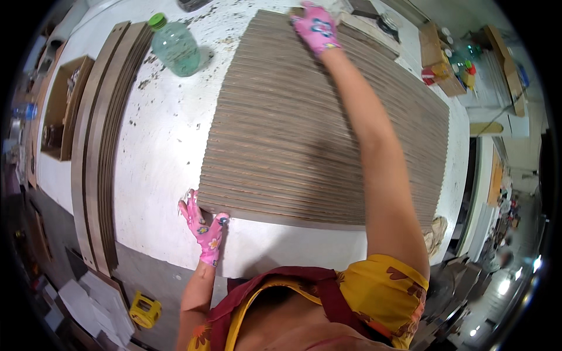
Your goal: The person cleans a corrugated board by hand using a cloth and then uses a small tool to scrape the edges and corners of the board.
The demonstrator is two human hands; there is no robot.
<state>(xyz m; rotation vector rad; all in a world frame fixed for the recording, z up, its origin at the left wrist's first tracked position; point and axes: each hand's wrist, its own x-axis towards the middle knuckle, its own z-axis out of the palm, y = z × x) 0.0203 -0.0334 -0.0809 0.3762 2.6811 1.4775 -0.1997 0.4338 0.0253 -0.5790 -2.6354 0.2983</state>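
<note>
A wide row of grey-brown wooden strips (281,128) lies side by side on the white table, with narrow lines of lighter wood showing between some of them. My left hand (205,228), in a pink flowered glove, is at the near left corner of the row. Its thumb and fingers are spread around that corner, touching the nearest strip. My right arm reaches across the strips, and my right hand (317,29), gloved alike, is at their far edge. Its fingers look bent around a small brownish thing that I cannot make out.
A clear bottle with a green cap (177,50) stands left of the strips. Long boards (108,146) and a cardboard box (69,111) lie farther left. A crumpled cloth (434,234) sits at the near right corner. Dark debris dots the white table (158,175).
</note>
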